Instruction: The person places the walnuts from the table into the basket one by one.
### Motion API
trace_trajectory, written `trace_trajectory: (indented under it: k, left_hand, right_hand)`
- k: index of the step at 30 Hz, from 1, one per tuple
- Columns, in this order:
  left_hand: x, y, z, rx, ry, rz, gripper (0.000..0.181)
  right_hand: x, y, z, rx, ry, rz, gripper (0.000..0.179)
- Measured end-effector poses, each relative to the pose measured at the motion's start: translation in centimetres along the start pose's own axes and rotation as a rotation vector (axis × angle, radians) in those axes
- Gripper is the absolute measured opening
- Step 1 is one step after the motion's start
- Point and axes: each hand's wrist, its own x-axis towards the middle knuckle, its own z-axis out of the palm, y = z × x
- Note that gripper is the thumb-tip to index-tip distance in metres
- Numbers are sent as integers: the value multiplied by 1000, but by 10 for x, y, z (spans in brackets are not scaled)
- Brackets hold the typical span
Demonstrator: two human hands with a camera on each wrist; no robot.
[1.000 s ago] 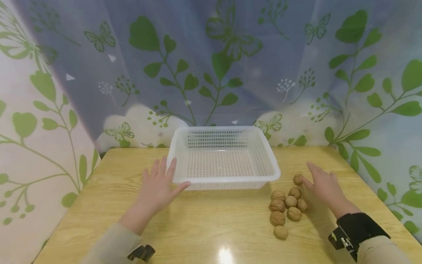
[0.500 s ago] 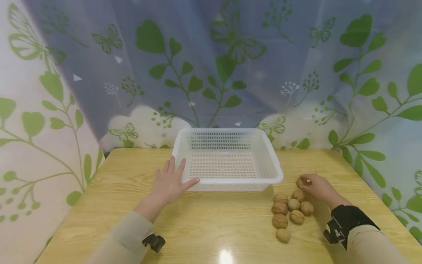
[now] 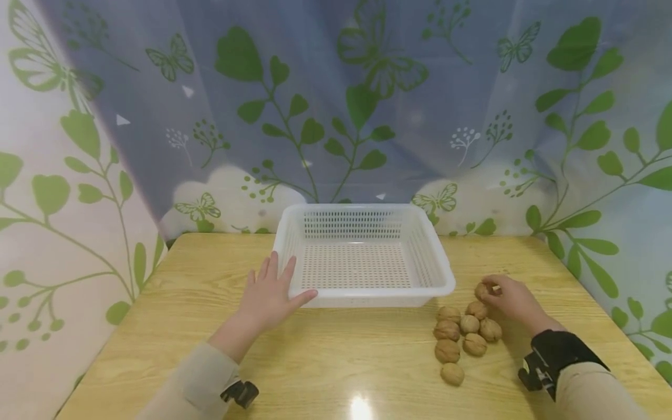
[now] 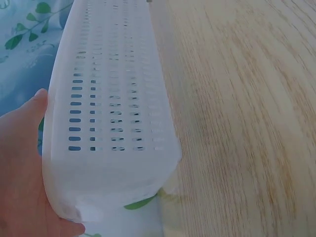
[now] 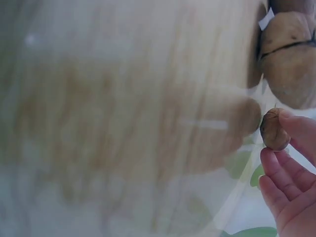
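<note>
A white plastic basket (image 3: 362, 293) with slotted walls stands on the wooden table, with nothing inside. My left hand (image 3: 266, 300) rests on its near left corner, fingers spread and mostly straight over the rim. In the left wrist view, the thumb and a fingertip of the left hand (image 4: 22, 173) touch the rim of the basket (image 4: 113, 173). To the right of the basket, my right hand (image 3: 517, 303) pinches a walnut (image 3: 481, 290) between thumb and fingers. The right wrist view shows this walnut (image 5: 274, 129) at the fingertips, low by the tabletop.
Several loose walnuts (image 3: 447, 330) lie in a cluster between the basket and my right hand, with one walnut (image 3: 452, 374) nearest me. A patterned curtain (image 3: 336, 116) hangs close behind the table (image 3: 315, 361) and along both sides.
My right hand has lowered and closed its thumb and fingers on the farthest walnut; a neighbouring walnut shifted slightly. My left hand has slid a little right, farther onto the basket's rim.
</note>
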Motion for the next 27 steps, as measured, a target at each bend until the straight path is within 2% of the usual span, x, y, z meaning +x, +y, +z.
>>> trace_trajectory:
  k: [5,9,14,27]
  left_hand:
    - [0,0,0,-12,3,-3,88]
    - [2,-2,-1,-12,-2,-6,90]
    - [2,-2,-2,-16,-19,-8,91]
    - [-1,2,-4,-18,-14,7,85]
  right_hand:
    - [-4,0,-4,38,40,15,37]
    - [-6,-6,-14,46,32,24,40]
    - [-9,-18,-26,38,18,30,47]
    - [-7,-53,-52,18,44,-22,47]
